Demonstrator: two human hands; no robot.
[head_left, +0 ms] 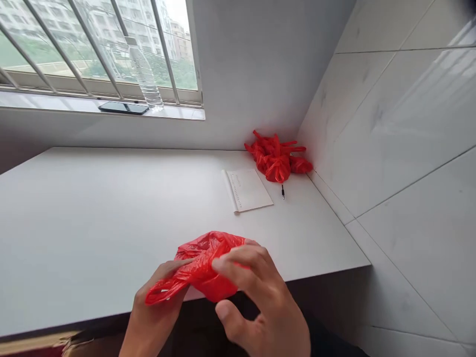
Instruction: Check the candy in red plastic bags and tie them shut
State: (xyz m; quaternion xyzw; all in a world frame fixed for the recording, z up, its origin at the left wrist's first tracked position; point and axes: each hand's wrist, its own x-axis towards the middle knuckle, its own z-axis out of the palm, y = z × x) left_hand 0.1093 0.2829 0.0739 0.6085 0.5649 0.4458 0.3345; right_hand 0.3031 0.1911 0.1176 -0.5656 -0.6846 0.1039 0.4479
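Note:
A crumpled red plastic bag (208,267) is held up just over the front edge of the white table. My left hand (159,297) grips it from the left, thumb on top, with a handle loop hanging over the wrist side. The fingers beneath the bag are hidden. On the right, my right hand (260,292) has its thumb and fingers apart, and its fingertips are at the bag's right side. Whether they press on the plastic is hard to tell.
Knotted red plastic bags (277,158) are heaped in the table's far right corner. Near them lie a notepad (251,191) and a pen (283,192). A phone (124,107) and an upright clear bottle (145,74) occupy the windowsill. A tiled wall (401,148) bounds the right side.

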